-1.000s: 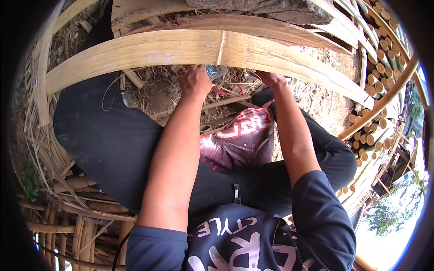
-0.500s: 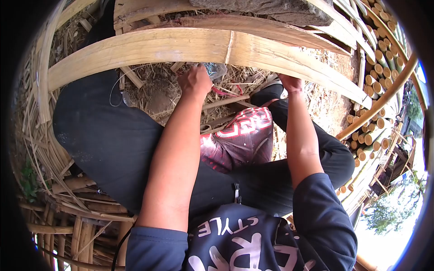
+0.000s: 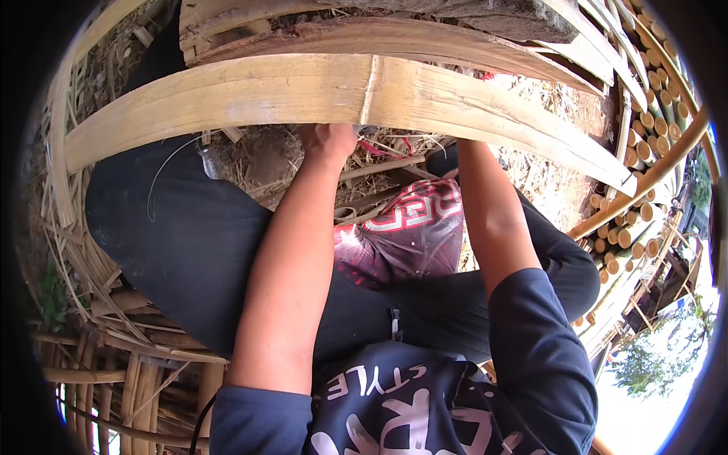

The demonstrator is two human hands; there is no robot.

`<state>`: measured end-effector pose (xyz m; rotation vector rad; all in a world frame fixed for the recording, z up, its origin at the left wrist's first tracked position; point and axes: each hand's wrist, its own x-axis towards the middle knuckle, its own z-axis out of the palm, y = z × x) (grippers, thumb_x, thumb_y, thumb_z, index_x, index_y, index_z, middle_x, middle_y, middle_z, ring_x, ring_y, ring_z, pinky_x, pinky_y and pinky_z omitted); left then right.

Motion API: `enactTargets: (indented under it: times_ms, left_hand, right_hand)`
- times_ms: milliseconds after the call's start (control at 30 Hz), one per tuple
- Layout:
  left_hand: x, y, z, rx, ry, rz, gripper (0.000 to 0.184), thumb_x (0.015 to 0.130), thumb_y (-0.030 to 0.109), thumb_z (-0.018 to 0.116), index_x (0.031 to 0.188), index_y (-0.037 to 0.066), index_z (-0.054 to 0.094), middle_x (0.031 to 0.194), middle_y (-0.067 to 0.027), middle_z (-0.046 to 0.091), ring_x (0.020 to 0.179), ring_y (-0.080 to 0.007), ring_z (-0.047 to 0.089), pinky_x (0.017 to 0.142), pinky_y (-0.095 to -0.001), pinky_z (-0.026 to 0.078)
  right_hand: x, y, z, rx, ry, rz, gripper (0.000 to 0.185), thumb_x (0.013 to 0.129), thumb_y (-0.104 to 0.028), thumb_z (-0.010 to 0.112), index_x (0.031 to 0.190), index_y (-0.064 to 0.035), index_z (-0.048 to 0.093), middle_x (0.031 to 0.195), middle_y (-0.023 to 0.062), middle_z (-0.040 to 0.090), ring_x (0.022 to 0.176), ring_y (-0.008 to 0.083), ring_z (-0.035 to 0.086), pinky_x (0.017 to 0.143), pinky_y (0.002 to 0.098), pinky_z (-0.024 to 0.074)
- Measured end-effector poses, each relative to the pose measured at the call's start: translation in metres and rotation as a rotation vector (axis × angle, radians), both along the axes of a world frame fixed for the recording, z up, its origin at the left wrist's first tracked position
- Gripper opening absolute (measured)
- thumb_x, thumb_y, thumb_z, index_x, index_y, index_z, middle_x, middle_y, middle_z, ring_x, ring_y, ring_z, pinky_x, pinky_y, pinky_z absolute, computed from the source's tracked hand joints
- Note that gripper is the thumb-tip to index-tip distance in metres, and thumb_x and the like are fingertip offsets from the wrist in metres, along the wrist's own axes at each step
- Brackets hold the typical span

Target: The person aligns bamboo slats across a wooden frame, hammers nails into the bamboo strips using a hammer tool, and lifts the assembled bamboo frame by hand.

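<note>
A wide split bamboo strip (image 3: 303, 89) arches across the view above my lap. My left hand (image 3: 329, 139) is at its lower edge, left of the strip's node, with the fingers mostly hidden behind it; what they hold is not visible. Only the wrist of my right hand (image 3: 472, 144) shows clearly at the lower edge farther right, and the strip covers its fingers. A thin wire (image 3: 154, 186) curves over my dark trouser leg. A red and dark printed cloth (image 3: 409, 227) lies between my legs.
Behind the strip are rough wooden boards (image 3: 394, 39) and a grey block (image 3: 485, 17). Cut bamboo poles (image 3: 656, 136) are stacked at the right. Bamboo strips and slats (image 3: 144, 394) lie at the lower left. Straw and red string (image 3: 371, 149) lie on the ground.
The bamboo strip has come lower in view and now hides more of both hands. My right hand moved right, then back left behind the strip. The wire loop has widened.
</note>
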<state>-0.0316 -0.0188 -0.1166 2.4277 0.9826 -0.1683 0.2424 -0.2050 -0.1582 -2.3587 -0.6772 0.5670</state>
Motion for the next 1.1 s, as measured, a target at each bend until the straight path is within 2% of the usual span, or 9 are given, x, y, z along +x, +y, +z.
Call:
enactTargets:
  times_ms: [67, 167, 233, 333, 433, 900, 967, 1067, 1100]
  left_hand:
    - [0.0, -0.004, 0.007, 0.014, -0.118, 0.007, 0.05, 0.099, 0.034, 0.05, 0.143, 0.012, 0.052, 0.147, -0.0161, 0.052, 0.138, -0.0345, 0.047, 0.113, -0.0488, 0.037]
    - [0.002, -0.008, 0.006, 0.018, -0.175, 0.034, 0.05, 0.099, 0.035, 0.05, 0.144, 0.012, 0.051, 0.148, -0.0161, 0.052, 0.138, -0.0346, 0.047, 0.114, -0.0488, 0.037]
    - [-0.002, -0.01, 0.007, 0.017, -0.158, 0.048, 0.05, 0.099, 0.035, 0.05, 0.144, 0.012, 0.051, 0.148, -0.0161, 0.052, 0.138, -0.0346, 0.046, 0.114, -0.0487, 0.036]
    - [-0.006, -0.012, 0.008, 0.008, -0.144, 0.058, 0.051, 0.099, 0.036, 0.05, 0.144, 0.012, 0.051, 0.148, -0.0161, 0.051, 0.138, -0.0347, 0.046, 0.114, -0.0487, 0.036]
    - [-0.006, -0.011, 0.01, 0.006, -0.142, 0.062, 0.051, 0.099, 0.036, 0.05, 0.144, 0.012, 0.051, 0.148, -0.0161, 0.051, 0.138, -0.0348, 0.046, 0.115, -0.0487, 0.036]
    - [0.0, -0.012, 0.007, 0.008, -0.182, 0.076, 0.053, 0.099, 0.038, 0.05, 0.145, 0.012, 0.05, 0.15, -0.0161, 0.049, 0.139, -0.0352, 0.045, 0.117, -0.0486, 0.033]
    - [0.0, -0.012, 0.003, -0.003, -0.219, 0.09, 0.053, 0.099, 0.038, 0.05, 0.145, 0.012, 0.05, 0.15, -0.0161, 0.049, 0.139, -0.0352, 0.045, 0.117, -0.0486, 0.033]
    - [0.0, -0.013, -0.004, -0.127, -0.457, 0.188, 0.053, 0.099, 0.038, 0.05, 0.145, 0.012, 0.05, 0.15, -0.0161, 0.049, 0.139, -0.0353, 0.045, 0.117, -0.0485, 0.033]
    - [0.0, -0.011, -0.006, -0.096, -0.369, 0.142, 0.053, 0.099, 0.039, 0.05, 0.145, 0.012, 0.05, 0.151, -0.0161, 0.049, 0.139, -0.0353, 0.044, 0.117, -0.0485, 0.033]
  right_hand:
    - [-0.003, 0.022, -0.006, -0.121, 0.005, 0.09, 0.038, 0.09, -0.037, 0.065, 0.116, -0.0099, 0.067, 0.127, 0.0141, 0.065, 0.117, 0.0304, 0.061, 0.101, 0.0433, 0.048]
    - [-0.004, 0.035, -0.006, -0.196, 0.009, 0.115, 0.033, 0.089, -0.034, 0.064, 0.109, -0.0089, 0.072, 0.12, 0.0152, 0.069, 0.11, 0.0305, 0.066, 0.097, 0.0409, 0.0516]
    - [-0.007, 0.037, -0.004, -0.167, -0.039, 0.052, 0.032, 0.088, -0.033, 0.064, 0.104, -0.0082, 0.075, 0.116, 0.016, 0.072, 0.105, 0.0306, 0.069, 0.094, 0.0394, 0.054]
    - [-0.013, 0.039, -0.007, -0.106, -0.154, -0.095, 0.022, 0.083, -0.027, 0.065, 0.087, -0.0079, 0.077, 0.099, 0.0149, 0.074, 0.09, 0.032, 0.072, 0.085, 0.0387, 0.0564]
    - [-0.012, 0.037, -0.006, -0.18, -0.066, -0.05, 0.028, 0.085, -0.03, 0.068, 0.104, -0.0103, 0.075, 0.116, 0.0163, 0.071, 0.104, 0.0324, 0.069, 0.092, 0.0404, 0.0534]
    - [-0.009, 0.034, -0.007, -0.188, -0.13, 0.043, 0.035, 0.09, -0.026, 0.069, 0.121, -0.0115, 0.064, 0.125, 0.0127, 0.066, 0.113, 0.0305, 0.064, 0.097, 0.0418, 0.0509]
    - [-0.01, 0.03, -0.006, -0.178, -0.157, 0.053, 0.037, 0.09, -0.025, 0.069, 0.124, -0.0117, 0.062, 0.126, 0.0122, 0.065, 0.114, 0.0302, 0.063, 0.097, 0.042, 0.0506]
    - [-0.009, 0.018, -0.01, -0.155, -0.19, 0.075, 0.039, 0.091, -0.024, 0.07, 0.127, -0.012, 0.06, 0.128, 0.0115, 0.064, 0.116, 0.0298, 0.062, 0.098, 0.0423, 0.0501]
    - [-0.007, 0.016, -0.01, -0.146, -0.197, 0.092, 0.04, 0.092, -0.024, 0.07, 0.129, -0.0121, 0.059, 0.129, 0.0112, 0.063, 0.116, 0.0297, 0.062, 0.099, 0.0424, 0.0499]
